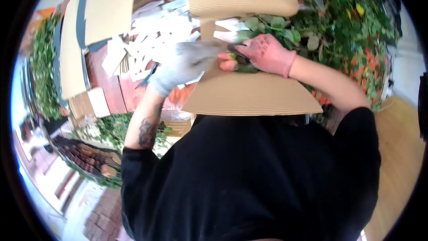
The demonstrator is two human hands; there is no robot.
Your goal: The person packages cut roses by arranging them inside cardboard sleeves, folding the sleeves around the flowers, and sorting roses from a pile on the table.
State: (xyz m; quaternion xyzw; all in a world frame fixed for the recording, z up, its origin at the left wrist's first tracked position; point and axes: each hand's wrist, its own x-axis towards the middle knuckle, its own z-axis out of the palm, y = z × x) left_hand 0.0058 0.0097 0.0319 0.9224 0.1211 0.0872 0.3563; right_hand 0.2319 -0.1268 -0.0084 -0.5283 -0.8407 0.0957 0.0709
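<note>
Pink rosebuds (pixel 228 65): at least 2, on corrugated cardboard (pixel 252 96)

Buds sit between the hands, just beside the right hand (pixel 266 55) (pink glove), heads pointing left. Right fingers curled in; dark piece (pixel 238 51) at their tips, too small to ID, so can't call the grip. Left hand (pixel 183 64) (grey glove) is motion-blurred, reaching toward the right; can't tell if it holds anything. Hands near each other; contact unclear. White strips (pixel 156 33) lie in a loose pile beside the left hand, on a red tabletop (pixel 104 82). Leafy greenery (pixel 323 24) heaped near the right.
</note>
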